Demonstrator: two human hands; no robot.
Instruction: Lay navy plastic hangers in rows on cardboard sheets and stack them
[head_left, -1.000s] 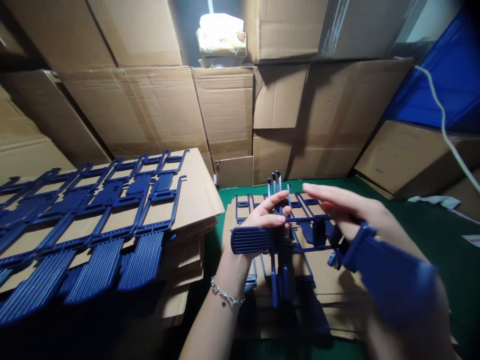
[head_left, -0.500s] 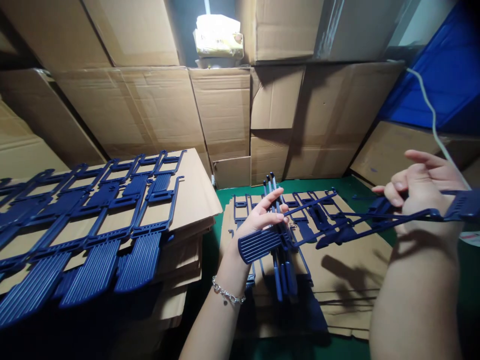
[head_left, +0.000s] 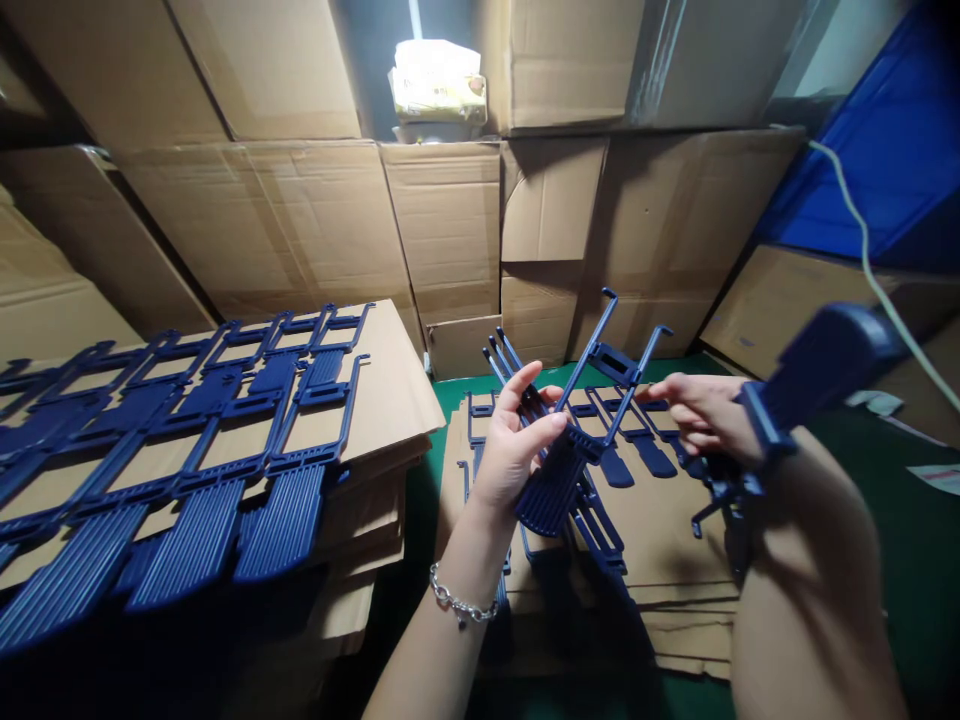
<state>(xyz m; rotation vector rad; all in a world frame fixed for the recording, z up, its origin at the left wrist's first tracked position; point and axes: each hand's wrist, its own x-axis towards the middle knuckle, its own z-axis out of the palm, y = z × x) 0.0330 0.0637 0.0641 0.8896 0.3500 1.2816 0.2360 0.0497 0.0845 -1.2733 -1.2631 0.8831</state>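
My left hand [head_left: 514, 445] is closed around several dark blue plastic frames. One of these frames [head_left: 555, 490] faces me with its ribbed flap low and two hooked prongs pointing up; the others are bunched edge-on behind the fingers. At the right, my right hand [head_left: 709, 415] is closed on more blue plastic frames [head_left: 836, 350], which hang over the wrist and are partly blurred. Its fingertips are close to one prong of the left-held frame; whether they touch it I cannot tell. Below both hands, more blue frames [head_left: 616, 470] lie on stacked cardboard sheets [head_left: 667, 540].
On the left, a taller cardboard stack [head_left: 397, 380] bears rows of similar blue frames [head_left: 187, 500]. Cardboard boxes [head_left: 300, 230] form a wall at the back. A pale cable [head_left: 862, 220] hangs at the right, above the green surface [head_left: 877, 520].
The frame at my left hand has swung from lying sideways to standing with its prongs up. My right hand has moved left and turned, and its bundle now sticks up to the right.
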